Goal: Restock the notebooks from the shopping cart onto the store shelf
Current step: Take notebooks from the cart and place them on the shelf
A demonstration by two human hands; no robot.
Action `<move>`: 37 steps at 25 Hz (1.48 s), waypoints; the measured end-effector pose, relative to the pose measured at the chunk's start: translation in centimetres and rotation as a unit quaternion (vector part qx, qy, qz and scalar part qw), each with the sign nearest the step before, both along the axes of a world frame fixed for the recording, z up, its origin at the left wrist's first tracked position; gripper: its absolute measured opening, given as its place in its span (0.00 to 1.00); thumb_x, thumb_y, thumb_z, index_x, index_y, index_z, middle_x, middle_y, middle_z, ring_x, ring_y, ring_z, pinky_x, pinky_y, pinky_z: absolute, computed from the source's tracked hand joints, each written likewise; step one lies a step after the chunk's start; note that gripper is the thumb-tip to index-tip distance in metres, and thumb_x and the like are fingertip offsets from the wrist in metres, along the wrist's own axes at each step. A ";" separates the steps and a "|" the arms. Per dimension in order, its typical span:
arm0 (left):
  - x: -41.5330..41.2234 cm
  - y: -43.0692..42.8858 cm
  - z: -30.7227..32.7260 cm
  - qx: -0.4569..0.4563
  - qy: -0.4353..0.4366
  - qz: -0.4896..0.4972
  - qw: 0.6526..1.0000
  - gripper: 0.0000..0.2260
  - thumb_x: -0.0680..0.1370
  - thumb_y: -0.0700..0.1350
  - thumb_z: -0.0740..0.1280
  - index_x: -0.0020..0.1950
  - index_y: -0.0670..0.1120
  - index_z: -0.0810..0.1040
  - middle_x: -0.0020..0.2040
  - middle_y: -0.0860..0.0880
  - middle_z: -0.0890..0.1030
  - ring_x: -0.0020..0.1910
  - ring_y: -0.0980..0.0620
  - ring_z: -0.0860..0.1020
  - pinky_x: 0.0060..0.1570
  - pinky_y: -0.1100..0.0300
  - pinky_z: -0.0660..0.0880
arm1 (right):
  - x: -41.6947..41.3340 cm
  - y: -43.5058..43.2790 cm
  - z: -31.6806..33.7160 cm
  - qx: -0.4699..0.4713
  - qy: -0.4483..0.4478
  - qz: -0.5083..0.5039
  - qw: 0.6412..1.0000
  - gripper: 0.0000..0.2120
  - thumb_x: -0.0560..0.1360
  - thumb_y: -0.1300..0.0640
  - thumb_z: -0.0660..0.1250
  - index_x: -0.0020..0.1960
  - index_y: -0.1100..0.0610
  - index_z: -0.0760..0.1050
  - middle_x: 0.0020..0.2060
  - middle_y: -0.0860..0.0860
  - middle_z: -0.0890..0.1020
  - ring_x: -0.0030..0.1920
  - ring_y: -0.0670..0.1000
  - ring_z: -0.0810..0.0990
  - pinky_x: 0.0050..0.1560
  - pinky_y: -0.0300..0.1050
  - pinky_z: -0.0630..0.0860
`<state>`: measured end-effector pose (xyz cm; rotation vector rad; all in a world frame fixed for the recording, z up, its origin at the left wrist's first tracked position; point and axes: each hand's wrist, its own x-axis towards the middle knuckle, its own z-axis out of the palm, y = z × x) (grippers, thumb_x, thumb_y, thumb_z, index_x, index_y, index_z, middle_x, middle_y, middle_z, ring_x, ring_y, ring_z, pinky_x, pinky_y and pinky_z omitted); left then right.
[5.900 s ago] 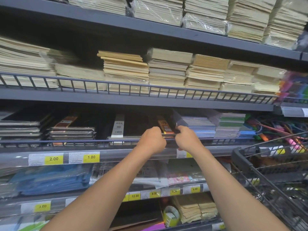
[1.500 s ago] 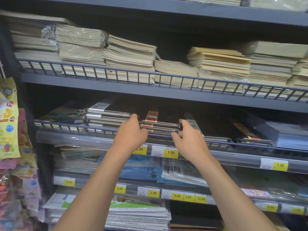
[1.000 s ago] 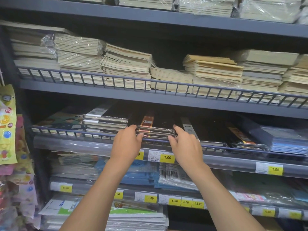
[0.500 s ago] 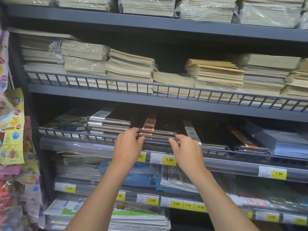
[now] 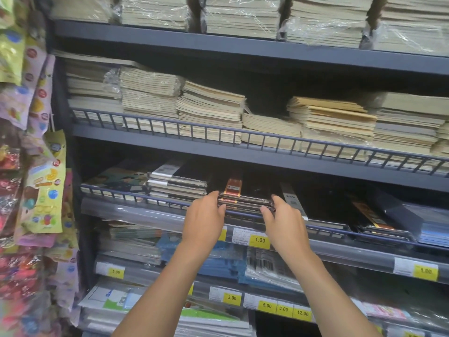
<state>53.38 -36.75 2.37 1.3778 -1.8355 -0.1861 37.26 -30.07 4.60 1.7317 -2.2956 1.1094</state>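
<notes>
A small stack of dark notebooks with an orange band (image 5: 245, 199) lies on the middle shelf behind its wire rail (image 5: 155, 199). My left hand (image 5: 205, 218) grips the stack's left front corner. My right hand (image 5: 284, 221) grips its right front corner. Both sets of fingers curl over the rail onto the stack. Left of it stands a taller stack of dark notebooks with white bands (image 5: 177, 184). A grey-banded dark notebook stack (image 5: 291, 198) lies to the right. The shopping cart is out of view.
Stacks of cream exercise books (image 5: 211, 110) fill the shelf above. Blue wrapped pads (image 5: 430, 227) lie at the far right of the middle shelf. Yellow price tags (image 5: 259, 240) line the shelf edges. Hanging sticker packs (image 5: 41, 190) crowd the left side.
Both hands stay on the orange-banded stack, which has shifted slightly on the shelf. Compared with 5.9 s ago, the view has moved left and the cart has left the frame.
</notes>
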 end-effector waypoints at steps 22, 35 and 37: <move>14.7 -1.5 1.0 0.029 0.121 0.048 0.991 0.28 0.79 0.48 0.71 0.77 0.52 0.64 0.72 0.50 0.74 0.66 0.50 0.77 0.64 0.48 0.77 | 11.8 0.0 0.0 -0.002 -0.196 0.223 0.955 0.30 0.80 0.56 0.63 0.80 0.48 0.57 0.74 0.46 0.69 0.53 0.32 0.76 0.53 0.28 0.71; 16.4 -6.2 2.3 0.105 0.161 -0.046 0.980 0.22 0.78 0.54 0.73 0.70 0.53 0.73 0.61 0.57 0.79 0.61 0.62 0.73 0.61 0.47 0.80 | 16.7 -5.5 0.3 0.027 -0.173 0.053 0.983 0.31 0.84 0.49 0.54 0.82 0.54 0.45 0.79 0.52 0.61 0.75 0.54 0.67 0.68 0.48 0.68; 16.9 -6.1 2.6 0.122 0.179 -0.060 0.974 0.22 0.76 0.55 0.74 0.68 0.55 0.74 0.63 0.56 0.80 0.64 0.59 0.77 0.57 0.45 0.82 | 17.2 -5.8 0.3 0.012 -0.168 0.028 0.985 0.30 0.84 0.49 0.55 0.81 0.55 0.48 0.74 0.54 0.69 0.69 0.55 0.73 0.59 0.46 0.72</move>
